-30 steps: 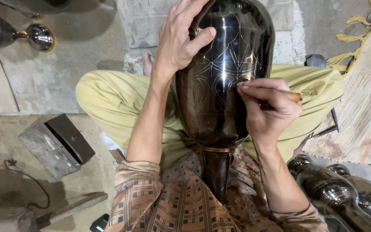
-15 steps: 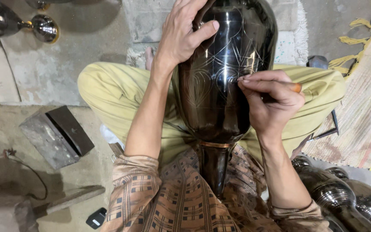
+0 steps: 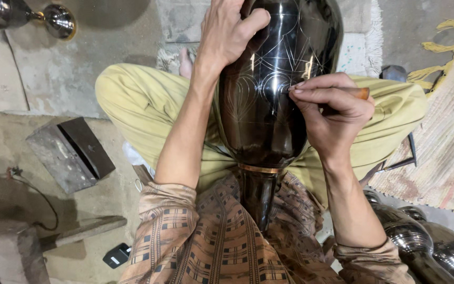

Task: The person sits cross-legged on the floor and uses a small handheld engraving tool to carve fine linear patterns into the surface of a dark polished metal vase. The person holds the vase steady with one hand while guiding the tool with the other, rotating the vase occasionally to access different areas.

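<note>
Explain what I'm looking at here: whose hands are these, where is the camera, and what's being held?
The camera sits on the person's head, looking down at their lap. They sit cross-legged in yellow-green trousers on a concrete floor. The left hand steadies a large, glossy dark metal vase with fine engraved lines. The right hand pinches a slim wooden-handled tool against the vase. More shiny metal vessels lie at lower right, a grey metal block at left.

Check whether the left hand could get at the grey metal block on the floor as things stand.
Probably yes: the left hand grips the dark vase high up, but the metal block lies uncovered on the floor on that side, with nothing between.
</note>
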